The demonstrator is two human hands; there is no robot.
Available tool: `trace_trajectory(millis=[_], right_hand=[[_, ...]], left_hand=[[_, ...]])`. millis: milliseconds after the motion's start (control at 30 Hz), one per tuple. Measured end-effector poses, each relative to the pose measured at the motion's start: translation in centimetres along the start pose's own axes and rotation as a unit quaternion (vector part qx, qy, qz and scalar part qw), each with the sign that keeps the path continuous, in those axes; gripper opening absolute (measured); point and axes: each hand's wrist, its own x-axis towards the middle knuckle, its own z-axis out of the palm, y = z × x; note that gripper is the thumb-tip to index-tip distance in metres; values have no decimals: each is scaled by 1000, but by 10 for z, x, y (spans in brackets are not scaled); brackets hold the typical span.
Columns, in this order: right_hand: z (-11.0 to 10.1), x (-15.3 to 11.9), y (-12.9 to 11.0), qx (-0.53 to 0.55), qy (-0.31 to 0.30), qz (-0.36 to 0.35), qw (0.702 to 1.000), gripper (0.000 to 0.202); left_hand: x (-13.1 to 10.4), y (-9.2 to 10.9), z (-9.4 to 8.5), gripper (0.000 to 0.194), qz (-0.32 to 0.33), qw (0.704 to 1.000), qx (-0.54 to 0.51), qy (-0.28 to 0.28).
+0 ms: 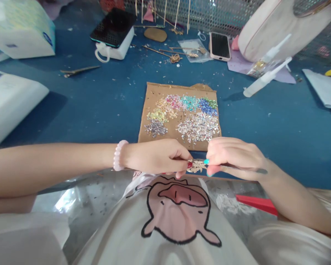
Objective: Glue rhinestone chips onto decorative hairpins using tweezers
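My left hand (157, 156), with a pink bead bracelet at the wrist, pinches a small gold filigree ornament (196, 167) at the table's near edge. My right hand (233, 156) holds thin metal tweezers (245, 169) whose tip meets the ornament. Just beyond both hands lies a brown cardboard sheet (154, 92) carrying small heaps of coloured sequin chips: pink, teal, blue, green, yellow, silver and white.
On the blue table: a white glue bottle (264, 78), a phone (220, 45), gold hair sticks (165, 53), a white device with a black top (114, 35), scissors (77, 70), white boxes (11, 103) at left, a red strip (256, 203) near my lap.
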Motion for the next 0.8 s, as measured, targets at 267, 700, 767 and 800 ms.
trace_trajectory(millis=[267, 700, 767, 800], right_hand=[[2, -4, -10, -85, -9, -50, 995, 12], [3, 1, -8, -53, 31, -74, 995, 11], [4, 1, -7, -44, 27, -63, 997, 10], [5, 1, -7, -39, 23, -58, 997, 9]], left_hand=[[-2, 0, -6, 25, 5, 997, -48, -68], [-2, 3, -12, 29, 7, 990, -58, -124], [-2, 3, -12, 29, 8, 991, -50, -122], [-2, 3, -12, 29, 8, 992, -45, -120]])
